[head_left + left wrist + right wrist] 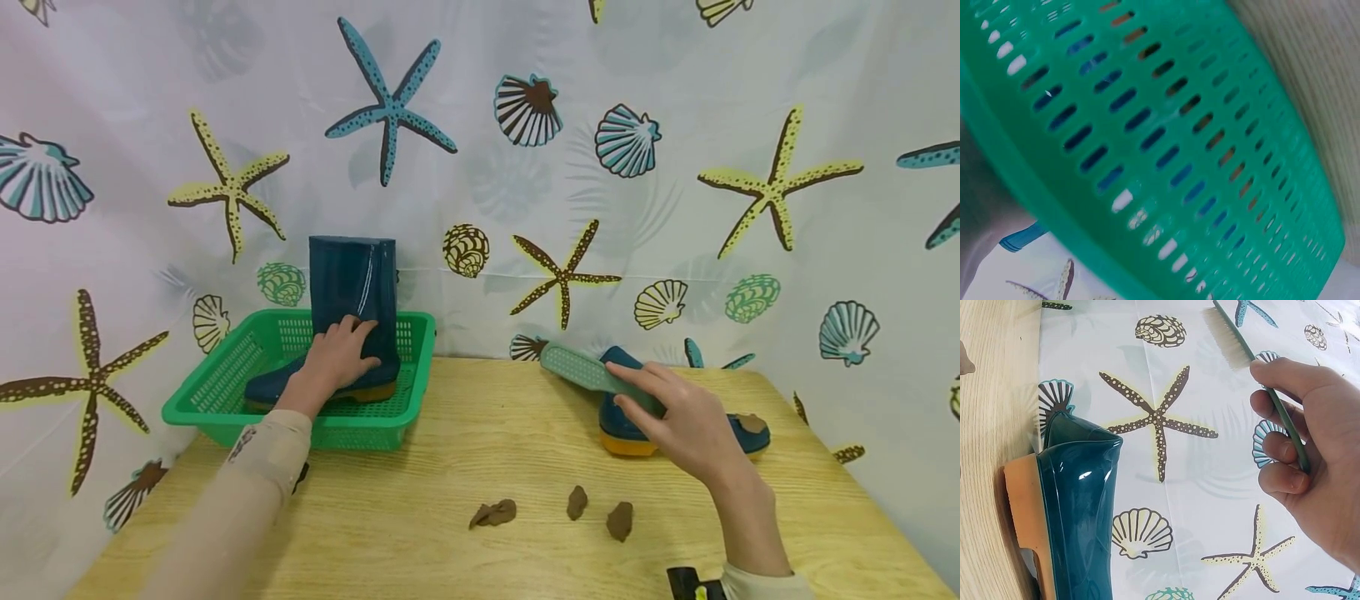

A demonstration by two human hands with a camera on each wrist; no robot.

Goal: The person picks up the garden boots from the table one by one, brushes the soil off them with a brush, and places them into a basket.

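Observation:
A tall dark-blue rubber boot [352, 279] with a tan sole stands upright in the green slotted basket [425, 367], toe to the left. My left hand [339, 358] touches its ankle, thumb and forefinger spread apart. The basket's wall [1166, 125] fills most of the left wrist view, with blue and orange showing through its slots. My right hand [686, 417] grips the handle of a green scrub brush [581, 367], held above a second blue boot [613, 412]. In the right wrist view the fingers curl round the handle and pale bristles [1229, 337] show.
Brown clay-like lumps [619, 521] lie on the wooden table [420, 533] in front of the second boot. Another brown lump [750, 423] sits on that boot's toe. A white curtain [465, 192] printed with starfish and shells hangs behind the table.

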